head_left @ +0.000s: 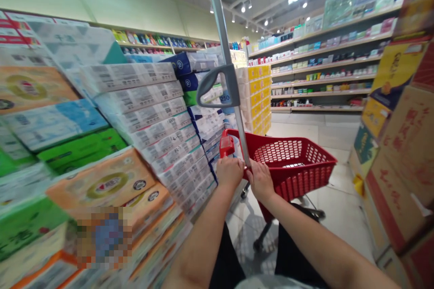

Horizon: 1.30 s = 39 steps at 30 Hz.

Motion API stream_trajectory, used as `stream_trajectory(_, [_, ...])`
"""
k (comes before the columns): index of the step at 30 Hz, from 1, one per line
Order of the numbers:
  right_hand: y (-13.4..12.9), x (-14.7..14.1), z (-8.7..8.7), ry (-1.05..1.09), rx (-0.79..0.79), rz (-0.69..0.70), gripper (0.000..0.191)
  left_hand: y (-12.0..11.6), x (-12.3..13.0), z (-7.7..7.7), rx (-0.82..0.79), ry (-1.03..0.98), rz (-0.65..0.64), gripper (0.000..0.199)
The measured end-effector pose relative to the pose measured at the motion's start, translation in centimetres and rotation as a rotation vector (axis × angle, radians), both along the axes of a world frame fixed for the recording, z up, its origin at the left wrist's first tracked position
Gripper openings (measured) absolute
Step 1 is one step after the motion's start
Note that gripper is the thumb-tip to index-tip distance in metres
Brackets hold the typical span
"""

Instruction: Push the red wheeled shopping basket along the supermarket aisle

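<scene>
A red plastic shopping cart point(298, 178) stands in front of me, its basket pointing ahead and to the right. My left hand point(229, 171) is closed round the cart's handle, left of the metal pole. On the other side of the pole, my right hand point(261, 183) lies over the same handle with its fingers curled on it. The upright metal pole point(241, 131) rises from the handle between both hands and carries a grey plastic loop grip point(233, 86). Part of the handle is hidden under my hands.
Stacked tissue packs point(145, 99) line the left side close to the cart. Cardboard boxes point(400, 162) are piled on the right. Yellow-and-white packs point(256, 95) stand ahead on the left, and shelves of goods point(322, 72) run along the back. Pale floor tiles point(339, 194) lie between.
</scene>
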State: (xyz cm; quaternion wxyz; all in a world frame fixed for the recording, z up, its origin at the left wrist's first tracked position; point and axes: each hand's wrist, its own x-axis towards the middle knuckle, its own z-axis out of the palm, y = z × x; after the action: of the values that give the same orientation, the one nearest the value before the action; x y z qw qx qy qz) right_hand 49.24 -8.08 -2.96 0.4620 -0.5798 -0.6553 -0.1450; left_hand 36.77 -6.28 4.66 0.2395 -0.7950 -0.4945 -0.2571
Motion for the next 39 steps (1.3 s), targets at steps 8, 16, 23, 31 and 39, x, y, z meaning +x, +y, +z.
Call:
stream_trajectory(8, [-0.5,0.0,-1.5,-0.190,0.021,-0.061,0.055,-1.3,-0.3,-1.4,0.091,0.047,-0.120,0.019])
stream_trajectory(16, [-0.8,-0.6,-1.1,-0.234,-0.004,-0.069,0.057,-1.3,-0.7,-2.1,0.143,0.035,-0.086,0.026])
stream_trajectory(23, [-0.8,-1.0,-0.7,-0.216,-0.042,-0.030,0.050,-0.4,-1.5,-0.6,0.002,0.048,-0.071,0.020])
stream_trajectory(31, [-0.9,-1.7,-1.2,-0.228,-0.044,-0.001,0.050,-0.5,-2.4,-1.3,0.073,0.038,-0.070,0.017])
stream_trajectory(39, [-0.7,-2.0,-0.3,-0.210,-0.083,0.042,0.048,-0.3,-4.0,-2.1,0.128,0.023,-0.099,0.024])
